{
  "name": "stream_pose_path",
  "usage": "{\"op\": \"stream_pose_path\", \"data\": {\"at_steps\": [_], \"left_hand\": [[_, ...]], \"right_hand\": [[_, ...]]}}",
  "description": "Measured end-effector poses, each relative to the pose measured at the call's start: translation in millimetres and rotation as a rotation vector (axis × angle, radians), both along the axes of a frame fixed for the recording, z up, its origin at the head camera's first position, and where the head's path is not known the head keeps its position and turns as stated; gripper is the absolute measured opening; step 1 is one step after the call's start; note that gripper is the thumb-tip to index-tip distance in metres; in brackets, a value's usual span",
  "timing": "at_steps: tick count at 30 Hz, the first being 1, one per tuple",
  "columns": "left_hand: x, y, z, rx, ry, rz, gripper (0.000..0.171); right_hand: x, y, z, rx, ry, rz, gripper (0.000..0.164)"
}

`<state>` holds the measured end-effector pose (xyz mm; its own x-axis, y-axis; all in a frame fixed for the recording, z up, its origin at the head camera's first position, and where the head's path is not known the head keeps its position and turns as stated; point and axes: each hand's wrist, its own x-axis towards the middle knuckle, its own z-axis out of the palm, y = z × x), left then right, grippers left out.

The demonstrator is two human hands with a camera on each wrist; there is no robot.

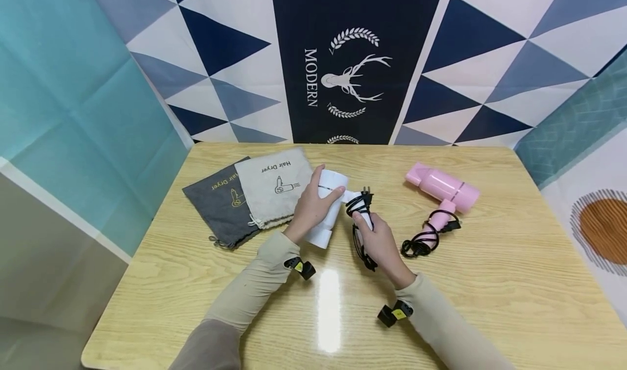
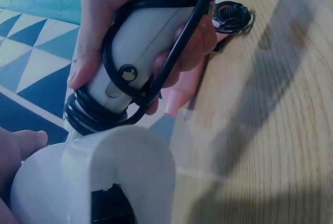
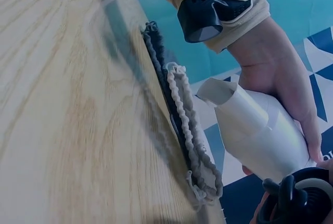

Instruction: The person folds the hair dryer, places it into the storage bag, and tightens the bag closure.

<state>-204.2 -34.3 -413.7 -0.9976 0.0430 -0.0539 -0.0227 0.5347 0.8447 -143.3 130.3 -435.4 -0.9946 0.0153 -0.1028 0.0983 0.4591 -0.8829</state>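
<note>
One wooden table (image 1: 495, 310), and here's a pale bag (image 1: 271, 204) overlapping a dark grey bag (image 1: 213, 193), left; pink dryer (image 1: 446, 187) right; between them, white dryer (image 1: 331, 216), left hand (image 1: 312, 205) gripping its barrel (image 3: 255, 135), right hand (image 1: 379, 244) clasping the handle (image 2: 156, 31), black cord (image 2: 88, 114) coiled round it.

Widest lane: bare wood on the table (image 1: 529, 283) right of the pink hair dryer (image 1: 443, 185), running down to the near right corner. Gap between right hand (image 1: 374, 239) and the pink dryer's cord coil (image 1: 416, 247) is narrow, snag risk. Between the two forearms there's open wood at the near side; going farther in, the white hair dryer (image 1: 322, 233) bridges both hands and its black cord (image 1: 359, 201) loops low beside the right. Left hand (image 1: 313, 204) sits close to the light pouch (image 1: 274, 179), which overlaps the dark pouch (image 1: 215, 196); both lie flat. Wall cloth (image 1: 352, 5) blocks the far edge.
</note>
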Motion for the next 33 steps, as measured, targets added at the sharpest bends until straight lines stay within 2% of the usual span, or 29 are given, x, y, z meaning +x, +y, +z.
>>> {"op": "stream_pose_path", "data": {"at_steps": [9, 21, 26, 33], "left_hand": [[-2.8, -2.7, -0.6, 0.033, -0.075, 0.001, 0.082], [-5.6, -4.6, -1.8, 0.035, -0.124, 0.011, 0.084], [-5.5, -5.6, -0.3, 0.056, -0.148, -0.009, 0.087], [-5.6, -8.3, 0.1, 0.099, -0.143, -0.042, 0.083]], "right_hand": [[0.0, 1.1, -0.9, 0.001, 0.03, 0.002, 0.045], [1.0, 4.8, -4.5, -0.029, 0.055, -0.021, 0.045], [2.0, 6.0, -1.9, -0.025, 0.062, -0.02, 0.045], [2.6, 6.2, -1.3, -0.018, 0.069, -0.028, 0.044]]}}
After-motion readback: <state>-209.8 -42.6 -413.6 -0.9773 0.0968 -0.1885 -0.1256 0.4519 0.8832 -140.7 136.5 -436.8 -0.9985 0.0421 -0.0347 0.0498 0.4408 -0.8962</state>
